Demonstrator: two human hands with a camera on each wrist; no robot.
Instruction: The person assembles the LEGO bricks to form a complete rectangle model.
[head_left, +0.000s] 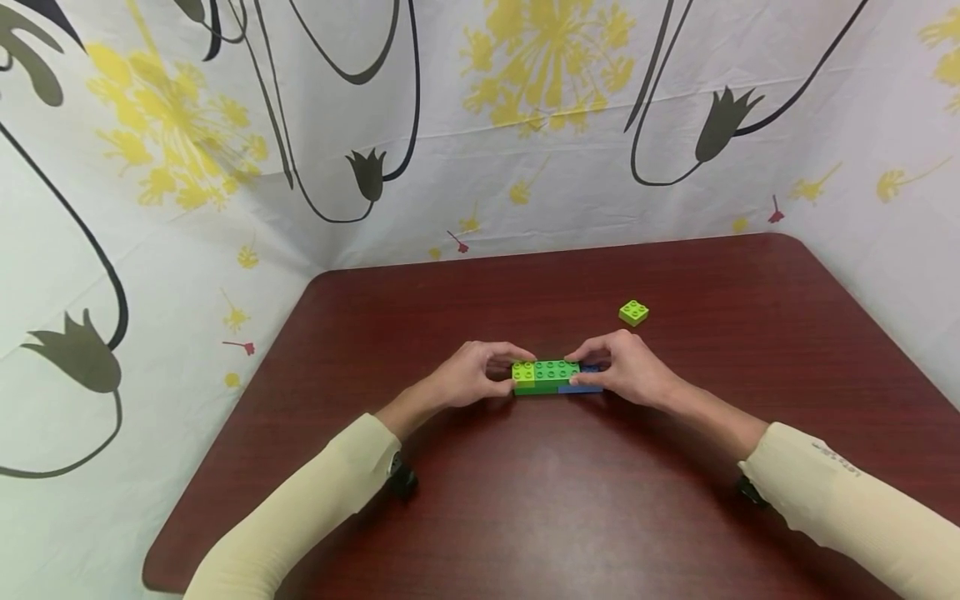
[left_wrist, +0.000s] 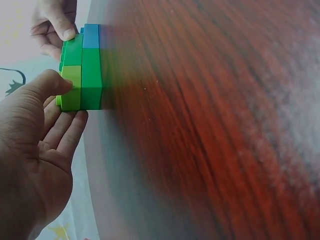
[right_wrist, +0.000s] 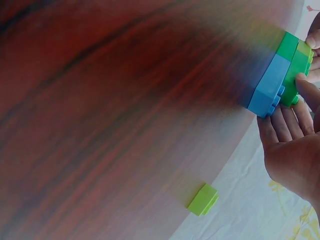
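In the head view, holds a two-layer bar of studded plastic toy bricks [head_left: 546, 382] between a bare left hand [head_left: 474, 375] and a bare right hand [head_left: 636, 368], near the middle of a dark red, wood-grained desk [head_left: 555, 508]. Consists, on top from left to right, of a small square lime-green brick [head_left: 522, 374] and a longer bright green brick [head_left: 555, 367]; underneath, of a lower green brick [head_left: 536, 389] and a blue brick [head_left: 573, 389], partly uncovered at the right end. Wears cream long sleeves [head_left: 307, 492]. Has a loose lime-green square brick [head_left: 633, 312] farther back on the desk, well apart from the bar, and a white cloth [head_left: 427, 200] behind, printed with yellow flower bursts and grey-green tulip shapes. In the left wrist view, grasps the bar's lime-green end in the left grip, thumb against the near side and fingers at the far side. Presses the right thumb to the longer bright green brick. In the right wrist view, pinches that same brick in the right grip, thumb on the near side, fingers showing past the blue end. Shows the loose brick again, apart from both hands.
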